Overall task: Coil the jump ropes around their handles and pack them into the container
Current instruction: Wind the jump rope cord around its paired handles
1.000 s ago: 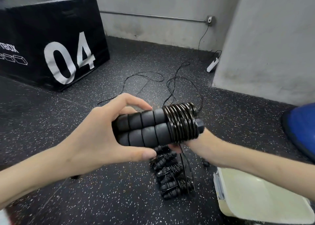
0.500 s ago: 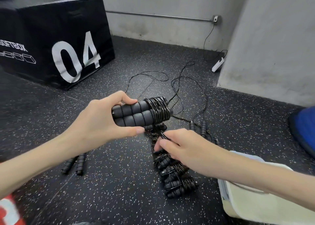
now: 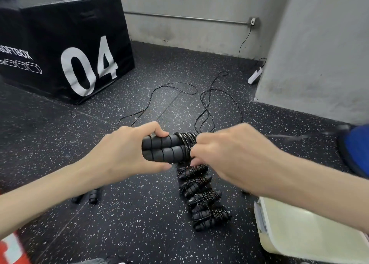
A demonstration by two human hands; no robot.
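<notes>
My right hand (image 3: 229,153) is back up from below, fingers curled on the coil, left hand (image 3: 127,153) clamping the paired handles (image 3: 162,148) mid-air above the floor bundles (image 3: 201,195) — wrap nearly finished, container (image 3: 311,231) untouched.

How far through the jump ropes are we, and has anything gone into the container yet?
Done: four coiled ropes lie in a row on the floor. In hand: the left hand grips paired handles while the right hand works at the coil. Left: loose rope and two handles lie unwound on the floor. Whether anything is in the white container cannot be told.
</notes>
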